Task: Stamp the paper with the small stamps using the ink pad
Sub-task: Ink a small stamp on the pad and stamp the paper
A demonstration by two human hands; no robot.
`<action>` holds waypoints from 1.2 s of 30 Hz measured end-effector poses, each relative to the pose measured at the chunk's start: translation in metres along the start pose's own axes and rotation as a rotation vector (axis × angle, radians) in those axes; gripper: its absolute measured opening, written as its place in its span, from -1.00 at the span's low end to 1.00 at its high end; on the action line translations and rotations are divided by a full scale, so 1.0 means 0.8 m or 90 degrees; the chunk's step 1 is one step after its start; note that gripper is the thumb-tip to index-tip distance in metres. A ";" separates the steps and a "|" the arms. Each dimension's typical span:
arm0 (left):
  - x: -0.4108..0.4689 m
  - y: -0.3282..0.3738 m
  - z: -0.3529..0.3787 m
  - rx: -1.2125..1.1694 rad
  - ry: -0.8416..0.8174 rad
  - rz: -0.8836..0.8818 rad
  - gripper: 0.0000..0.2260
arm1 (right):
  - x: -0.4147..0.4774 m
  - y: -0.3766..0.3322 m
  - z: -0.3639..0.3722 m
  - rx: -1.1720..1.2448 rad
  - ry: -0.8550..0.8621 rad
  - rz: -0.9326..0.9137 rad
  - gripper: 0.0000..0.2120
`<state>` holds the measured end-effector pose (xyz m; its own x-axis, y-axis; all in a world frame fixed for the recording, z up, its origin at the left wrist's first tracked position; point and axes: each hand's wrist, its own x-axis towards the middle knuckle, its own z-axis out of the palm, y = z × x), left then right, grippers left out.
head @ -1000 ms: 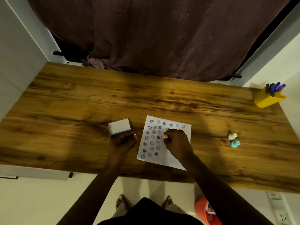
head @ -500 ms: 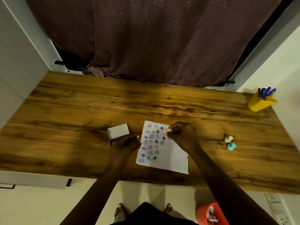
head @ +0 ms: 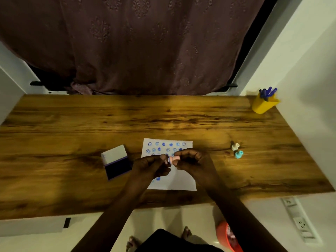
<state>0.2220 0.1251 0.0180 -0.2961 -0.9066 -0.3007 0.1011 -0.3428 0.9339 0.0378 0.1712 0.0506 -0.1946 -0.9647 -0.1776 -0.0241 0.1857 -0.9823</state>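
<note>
- Head view, looking down: two bare forearms reach forward from the bottom edge and meet over the near middle of a brown wood-grain table (head: 54, 128).
- Between the hands, a small pink stamp (head: 172, 159) lies on its side, long axis left to right, its blue-inked face toward the left hand.
- Right hand (head: 192, 160) has its fingertips closed on the stamp's handle end.
- Left hand (head: 151, 165) is curled, fingertips touching the stamp's inked end.
- Beneath both hands lies a white paper sheet (head: 181, 182), rows of blue round and heart prints across its far part.
- Left of the paper sits an open ink pad (head: 117, 167), dark pad nearer, white lid hinged away.
- Right of the paper, well apart, stand a cream stamp (head: 235, 146) and a teal stamp (head: 238, 154), touching.
- At the far right corner: a yellow cup of blue pens (head: 264, 104).
</note>
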 end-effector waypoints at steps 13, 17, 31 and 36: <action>0.002 0.002 0.036 -0.008 -0.080 0.001 -0.76 | -0.017 0.005 -0.037 -0.003 0.003 -0.026 -0.79; 0.001 0.002 0.045 0.007 -0.099 -0.008 -0.76 | -0.023 0.008 -0.051 0.000 -0.009 -0.011 -0.83; 0.004 -0.015 0.109 0.062 -0.099 -0.069 -0.82 | -0.038 0.024 -0.110 -0.105 0.054 0.025 -0.84; 0.015 -0.018 0.125 0.058 -0.051 -0.104 -0.90 | -0.036 0.040 -0.162 -0.453 0.169 -0.063 -0.94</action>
<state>0.1220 0.1439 0.0199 -0.3771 -0.8166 -0.4369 -0.0405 -0.4567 0.8887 -0.0848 0.2287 0.0322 -0.3861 -0.9223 0.0180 -0.6623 0.2636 -0.7014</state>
